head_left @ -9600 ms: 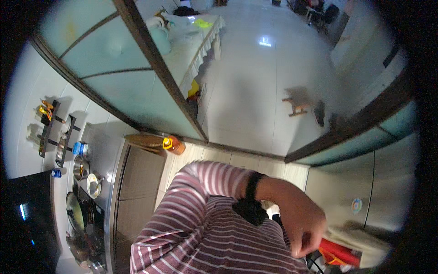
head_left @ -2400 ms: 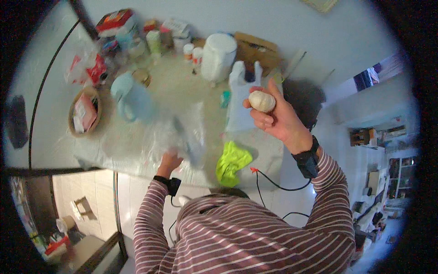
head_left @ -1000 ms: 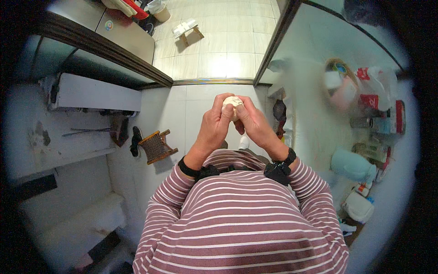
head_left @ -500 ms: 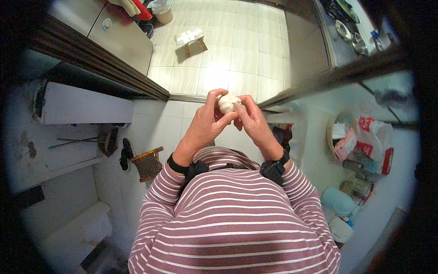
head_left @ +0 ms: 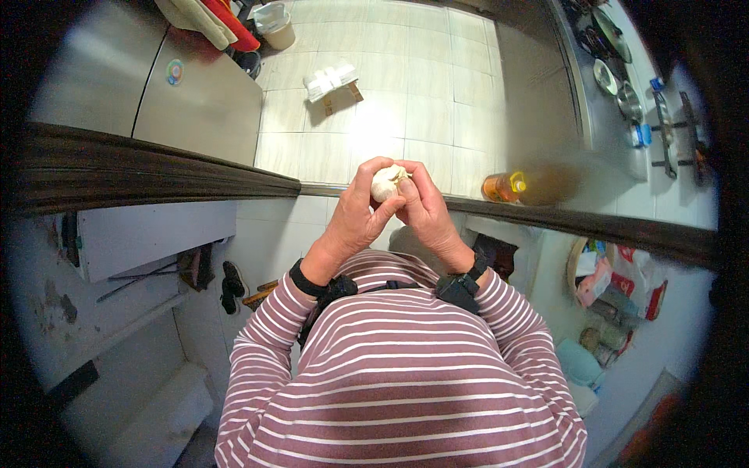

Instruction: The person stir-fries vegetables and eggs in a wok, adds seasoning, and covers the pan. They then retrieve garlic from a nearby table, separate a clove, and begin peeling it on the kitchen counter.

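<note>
A whitish garlic bulb point(head_left: 385, 187) is held between both hands in front of my body. My left hand point(head_left: 355, 210) wraps round its left side, fingers over the top and thumb below. From the other side, my right hand point(head_left: 427, 209) presses its thumb against the bulb, with the fingers curled behind it. Both thumbs meet near the bulb's lower edge. Dark bands with small black devices sit on both wrists.
A dark door frame point(head_left: 593, 226) crosses ahead at both sides. Beyond it stand a small stool with a white top point(head_left: 331, 81), a bucket point(head_left: 275, 28) and an oil bottle point(head_left: 504, 187). A counter with pans point(head_left: 610, 35) lies far right; shoes point(head_left: 232, 287) are at left.
I have moved forward toward the doorway, and the oil bottle has come into sight at right. The garlic stays in both hands; my right thumb lies further across it.
</note>
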Demonstrator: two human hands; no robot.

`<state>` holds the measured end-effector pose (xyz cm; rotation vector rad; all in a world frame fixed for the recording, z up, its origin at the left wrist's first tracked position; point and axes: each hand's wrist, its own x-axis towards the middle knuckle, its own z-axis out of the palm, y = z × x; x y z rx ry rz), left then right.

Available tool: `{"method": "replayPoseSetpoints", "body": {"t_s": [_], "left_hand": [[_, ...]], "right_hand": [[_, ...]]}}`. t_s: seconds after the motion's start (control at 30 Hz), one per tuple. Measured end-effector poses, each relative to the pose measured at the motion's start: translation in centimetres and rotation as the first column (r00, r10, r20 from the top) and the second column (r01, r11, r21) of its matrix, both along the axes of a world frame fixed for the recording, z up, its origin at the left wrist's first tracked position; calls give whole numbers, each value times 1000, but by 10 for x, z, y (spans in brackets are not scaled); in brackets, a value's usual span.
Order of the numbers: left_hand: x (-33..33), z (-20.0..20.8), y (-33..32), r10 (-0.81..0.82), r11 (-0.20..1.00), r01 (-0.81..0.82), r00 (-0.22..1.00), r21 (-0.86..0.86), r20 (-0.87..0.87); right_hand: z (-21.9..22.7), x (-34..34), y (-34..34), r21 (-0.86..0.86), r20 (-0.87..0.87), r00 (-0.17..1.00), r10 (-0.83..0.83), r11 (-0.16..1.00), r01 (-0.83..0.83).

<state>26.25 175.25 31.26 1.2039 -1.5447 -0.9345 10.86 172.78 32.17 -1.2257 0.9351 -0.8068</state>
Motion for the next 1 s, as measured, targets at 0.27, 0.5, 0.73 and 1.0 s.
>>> {"method": "replayPoseSetpoints", "body": {"t_s": [0.27,0.5,0.73,1.0], "left_hand": [[-2,3,-85,163,972,-103,943,213,-289],[-33,37,-192,290,947,-161,798,276,-528],[-49,38,-267,327,928,-35,553,371,-766],[-58,19,-349,313,930,-26,576,366,-755]], "right_hand": [[-6,19,-95,-369,-64,996,-60,929,32],[16,-1,-212,-16,363,927,97,995,-98],[18,-36,-296,193,549,824,142,938,-289],[-9,-56,-378,428,643,765,-36,846,-319]]}}
